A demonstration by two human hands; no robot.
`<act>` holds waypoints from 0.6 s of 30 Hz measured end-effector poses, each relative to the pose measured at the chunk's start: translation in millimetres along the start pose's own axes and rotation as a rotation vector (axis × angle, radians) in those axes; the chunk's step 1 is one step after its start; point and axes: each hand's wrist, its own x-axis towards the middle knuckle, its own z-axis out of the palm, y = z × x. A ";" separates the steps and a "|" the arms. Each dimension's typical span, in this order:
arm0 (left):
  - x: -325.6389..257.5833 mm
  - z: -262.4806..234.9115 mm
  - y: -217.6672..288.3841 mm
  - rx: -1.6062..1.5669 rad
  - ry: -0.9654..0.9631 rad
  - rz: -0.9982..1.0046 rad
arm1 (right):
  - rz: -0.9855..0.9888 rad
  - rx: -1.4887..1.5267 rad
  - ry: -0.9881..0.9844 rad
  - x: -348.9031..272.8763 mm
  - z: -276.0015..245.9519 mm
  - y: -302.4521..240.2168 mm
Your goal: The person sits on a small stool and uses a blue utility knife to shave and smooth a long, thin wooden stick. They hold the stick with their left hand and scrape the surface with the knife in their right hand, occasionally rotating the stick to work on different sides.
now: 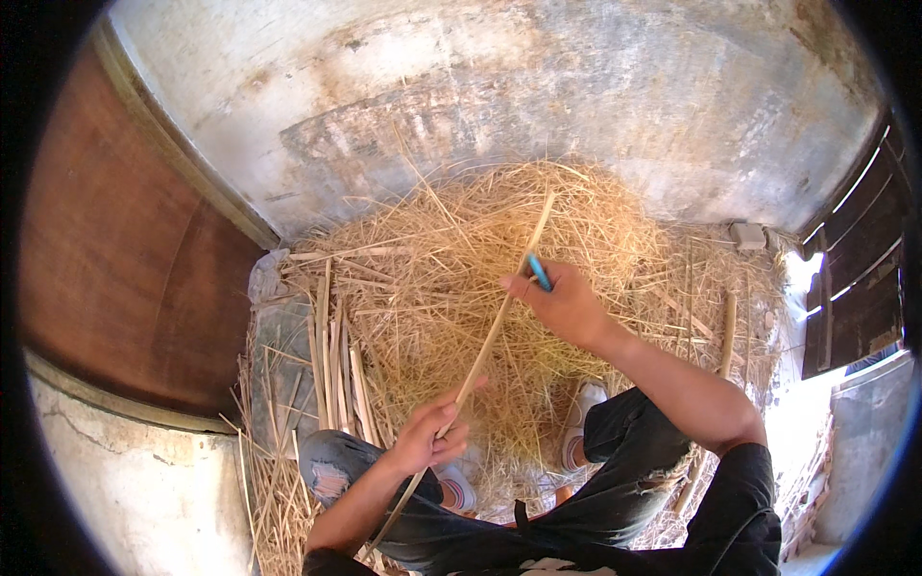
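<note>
The left hand [429, 437] grips the lower part of a long thin pale bamboo strip [495, 326], fingers clamped, steadying it. The right hand [562, 302] pinches a small blue-handled knife [540, 273] against the strip higher up, above a heap of dry yellow straw [451, 240].

A seated person's left hand [429, 437] grips the lower part of a long thin bamboo strip [490, 336], which slants up over a heap of straw shavings [595, 221]. The right hand [562, 302] holds a blue-handled tool [540, 273] against the strip higher up. Split bamboo slats [331, 365] lie to the left.
</note>
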 end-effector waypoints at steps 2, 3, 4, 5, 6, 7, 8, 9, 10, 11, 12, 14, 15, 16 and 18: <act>-3.6 -1.6 1.6 0.023 0.057 0.007 | -0.082 -0.036 -0.099 -9.0 13.3 -12.5; -3.6 -1.4 2.9 0.033 0.079 0.010 | -0.120 -0.058 -0.143 -16.0 16.9 -18.1; -4.1 -1.4 4.3 0.013 0.093 0.009 | -0.204 -0.092 -0.175 -22.1 20.4 -19.6; -4.4 -1.6 5.8 -0.007 0.107 0.008 | -0.288 -0.124 -0.205 -28.2 24.2 -19.7; -5.1 -2.2 6.3 -0.026 0.121 0.006 | -0.372 -0.156 -0.236 -34.6 28.1 -21.0; -5.5 -3.4 5.3 -0.044 0.114 0.014 | -0.351 -0.236 -0.276 -42.5 33.4 -24.6; -4.5 -4.2 4.5 -0.061 0.104 0.024 | -0.330 -0.318 -0.314 -50.7 38.0 -31.0; -3.5 -3.9 4.5 -0.078 0.093 0.033 | -0.308 -0.401 -0.350 -55.7 40.6 -34.1; -3.1 -1.9 5.1 -0.084 0.120 0.028 | -0.299 -0.395 -0.304 -55.9 42.8 -30.8; -3.9 1.2 6.0 -0.091 0.152 0.023 | -0.291 -0.387 -0.260 -54.0 46.3 -29.0; -4.2 3.0 6.0 -0.098 0.182 0.017 | -0.281 -0.379 -0.216 -53.2 47.7 -28.6; -6.0 -0.2 0.2 -0.071 0.151 0.026 | -0.266 -0.520 -0.136 -25.9 18.6 -31.5; -10.1 -3.3 -3.8 -0.061 0.145 0.031 | -0.199 -0.523 -0.090 -5.3 5.1 -33.8; -11.8 -3.9 -6.3 -0.036 0.127 0.021 | -0.011 -0.427 0.000 8.4 -5.8 -30.4; -11.7 -4.3 -10.0 0.011 0.082 0.022 | -0.067 -0.462 -0.017 6.6 -11.4 -18.8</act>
